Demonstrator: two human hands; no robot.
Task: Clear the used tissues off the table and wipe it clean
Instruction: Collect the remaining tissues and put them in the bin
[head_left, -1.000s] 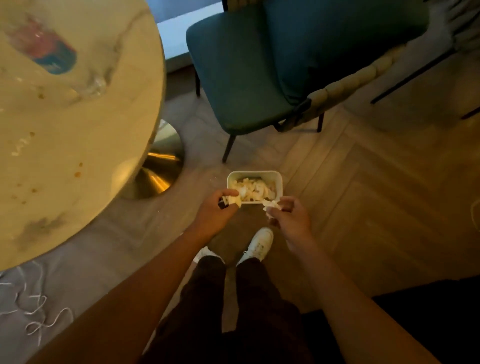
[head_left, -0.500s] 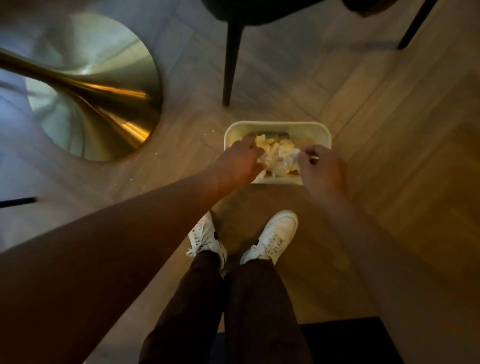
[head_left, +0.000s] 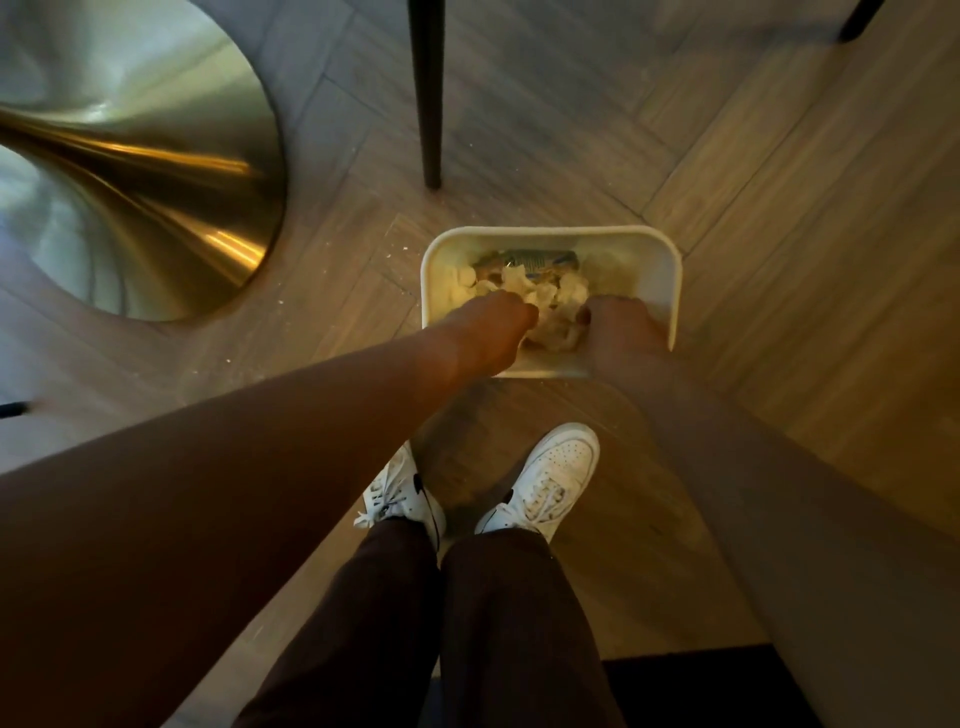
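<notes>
Herringbone floor (head_left: 779, 260) | both hands, left hand (head_left: 493, 332) and right hand (head_left: 623, 332), fingers hidden, grip unclear, pressing tissues (head_left: 550, 312) into bin (head_left: 670, 291) | wiping seemingly remains

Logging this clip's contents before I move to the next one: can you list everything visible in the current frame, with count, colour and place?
bin: 1, cream, on the floor ahead of the feet
used tissues: a crumpled pile, white, inside the bin
wrapper: 1, bluish, at the bin's far side under the tissues
table base: 1, brass, left on the floor
chair leg: 1, dark, beyond the bin
crumbs: scattered, pale, on the floor between base and bin
floor: wood herringbone
sneakers: 2, white, below the bin
trousers: dark, bottom centre
left hand: in the bin, on the tissues; fingers hidden
right hand: in the bin, on the tissues; fingers hidden
</notes>
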